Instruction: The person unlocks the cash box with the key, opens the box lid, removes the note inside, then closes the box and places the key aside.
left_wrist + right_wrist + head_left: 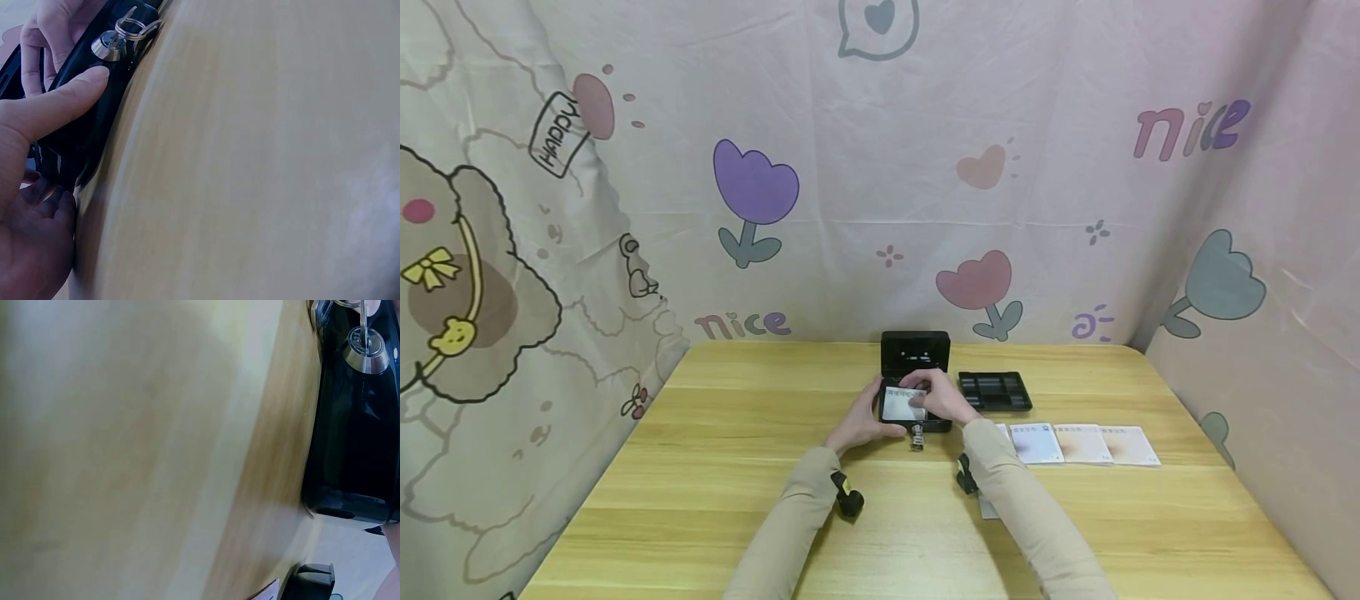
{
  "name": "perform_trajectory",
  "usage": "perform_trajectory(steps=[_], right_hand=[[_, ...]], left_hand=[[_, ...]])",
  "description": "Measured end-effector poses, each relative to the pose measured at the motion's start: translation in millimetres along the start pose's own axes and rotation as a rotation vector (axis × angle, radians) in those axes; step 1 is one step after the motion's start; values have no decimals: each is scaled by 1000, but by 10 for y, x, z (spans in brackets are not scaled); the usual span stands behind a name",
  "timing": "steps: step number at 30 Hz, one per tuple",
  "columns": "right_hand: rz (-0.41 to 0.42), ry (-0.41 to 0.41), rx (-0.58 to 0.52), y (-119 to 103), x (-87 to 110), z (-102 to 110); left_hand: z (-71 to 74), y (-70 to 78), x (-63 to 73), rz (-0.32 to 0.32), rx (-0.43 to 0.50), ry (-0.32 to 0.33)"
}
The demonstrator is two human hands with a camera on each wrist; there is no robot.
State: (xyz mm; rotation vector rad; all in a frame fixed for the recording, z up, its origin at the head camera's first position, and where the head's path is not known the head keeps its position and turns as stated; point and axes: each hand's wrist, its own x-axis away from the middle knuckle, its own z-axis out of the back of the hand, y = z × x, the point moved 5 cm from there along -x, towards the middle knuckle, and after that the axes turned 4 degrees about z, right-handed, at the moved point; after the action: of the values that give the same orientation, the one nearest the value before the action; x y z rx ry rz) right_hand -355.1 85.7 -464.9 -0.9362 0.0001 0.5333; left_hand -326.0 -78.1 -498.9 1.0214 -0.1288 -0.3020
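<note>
A black cash box (915, 350) stands at the back middle of the table, lid raised. My left hand (859, 423) holds its left side, thumb along the front wall and fingers round the side. A silver lock (109, 47) with keys on a ring sticks out of the front. A pale printed card (898, 406) lies over the box's inside. My right hand (946, 397) reaches in from the right and pinches this card, thumb on its face and fingers near the top edge. The right wrist view shows the box front (353, 444) but little of the hand.
A black compartment tray (996, 392) lies right of the box. In front of it a row of pale cards (1082, 443) runs rightward, partly covered by my right forearm. Under that forearm shows another pale piece (988, 507). A patterned curtain (865, 208) hangs behind the table.
</note>
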Motion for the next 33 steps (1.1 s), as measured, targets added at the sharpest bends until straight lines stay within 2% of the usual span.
perform_trajectory(steps=[7, 17, 27, 33], right_hand=[[-14, 32, -57, 8, 4, 16], [-50, 148, -88, -89, 37, 154], [-50, 194, -110, -220, 148, 274], [-17, 188, -115, -301, 251, 326]], left_hand=[[2, 11, 13, 10, -2, -2], [7, 16, 3, -13, -5, 7], [11, 35, 10, -9, 8, 14], [6, 32, 9, -20, 11, 14]])
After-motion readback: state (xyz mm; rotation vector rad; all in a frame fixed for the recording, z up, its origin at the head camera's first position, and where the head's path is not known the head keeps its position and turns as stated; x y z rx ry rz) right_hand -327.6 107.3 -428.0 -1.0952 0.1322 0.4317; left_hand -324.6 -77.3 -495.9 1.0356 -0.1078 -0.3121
